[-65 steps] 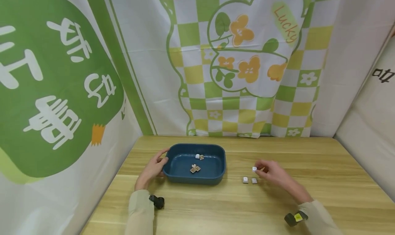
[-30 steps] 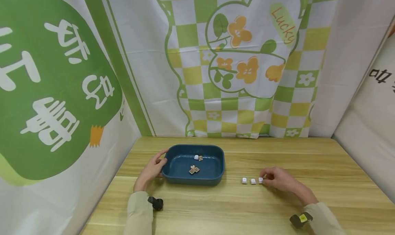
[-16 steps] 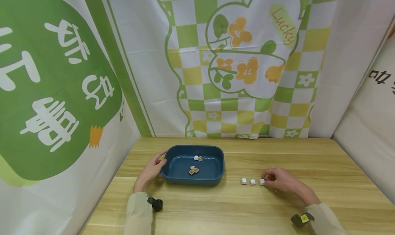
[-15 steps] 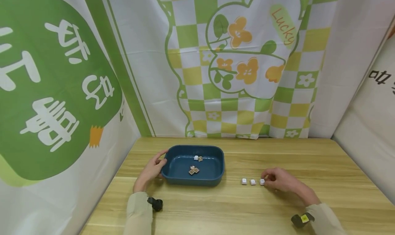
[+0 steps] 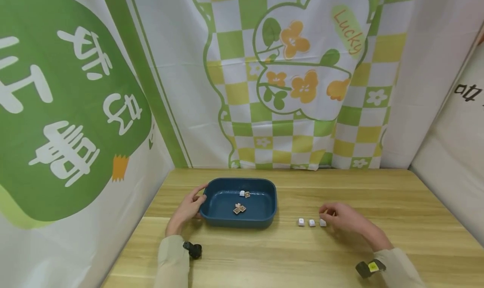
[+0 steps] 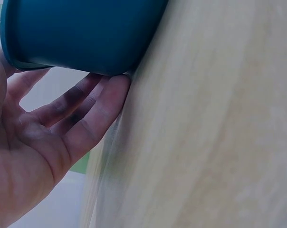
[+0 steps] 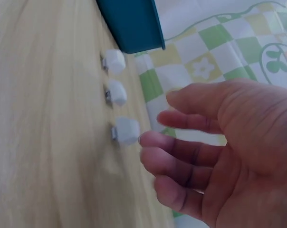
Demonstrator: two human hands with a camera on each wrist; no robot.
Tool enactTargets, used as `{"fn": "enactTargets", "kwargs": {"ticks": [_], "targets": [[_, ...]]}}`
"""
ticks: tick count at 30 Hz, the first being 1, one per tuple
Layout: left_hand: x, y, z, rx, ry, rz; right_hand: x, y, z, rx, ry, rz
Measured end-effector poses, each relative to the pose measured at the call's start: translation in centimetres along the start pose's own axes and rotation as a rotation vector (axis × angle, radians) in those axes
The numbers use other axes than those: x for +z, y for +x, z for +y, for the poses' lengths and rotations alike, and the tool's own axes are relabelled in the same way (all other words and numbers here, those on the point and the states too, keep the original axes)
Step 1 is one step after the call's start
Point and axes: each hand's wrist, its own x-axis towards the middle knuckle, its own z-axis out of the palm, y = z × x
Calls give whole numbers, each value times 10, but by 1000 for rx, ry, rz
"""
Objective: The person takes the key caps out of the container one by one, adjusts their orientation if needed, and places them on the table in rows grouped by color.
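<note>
My left hand [image 5: 187,210] rests against the left end of a dark blue rectangular bin [image 5: 238,223], thumb at the rim. The left wrist view shows its fairly straight fingertips touching the outer wall. Three white keycaps stand in a short row on the table, right of the bin: a left one [image 5: 301,222], a middle one [image 5: 311,223] and a right one [image 5: 322,223]. Just beside the right keycap hovers my right hand [image 5: 345,218], fingers loosely bent and parted. In the right wrist view nothing lies between thumb and fingers, and the keycap [image 7: 127,130] sits apart from the thumb.
Inside the bin lie several small keycaps: a white one [image 5: 242,193], a brown one [image 5: 247,194] and a small brown cluster [image 5: 239,209]. A patterned cloth [image 5: 280,145] hangs behind the wooden table [image 5: 264,258], with printed sheets at both sides.
My right hand brought a white keycap down to the right end of the row, then let go and lifted slightly off it. The left hand stays on the bin.
</note>
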Motion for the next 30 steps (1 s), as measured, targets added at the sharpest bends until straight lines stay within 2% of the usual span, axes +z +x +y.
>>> {"fn": "enactTargets", "kwargs": {"ticks": [3, 13, 17, 24, 30], "targets": [[1, 0, -1, 2, 5, 10, -1, 2, -6, -12, -63, 23], [2, -1, 2, 4, 2, 8, 1, 19, -36, -65, -165, 40], [2, -1, 2, -5, 7, 15, 5, 30, -46, -90, -163, 42], [1, -1, 2, -2, 1, 11, 14, 46, -61, -100, -99, 39], [1, 0, 1, 0, -7, 14, 23, 61, -76, -161, -88, 89]]}}
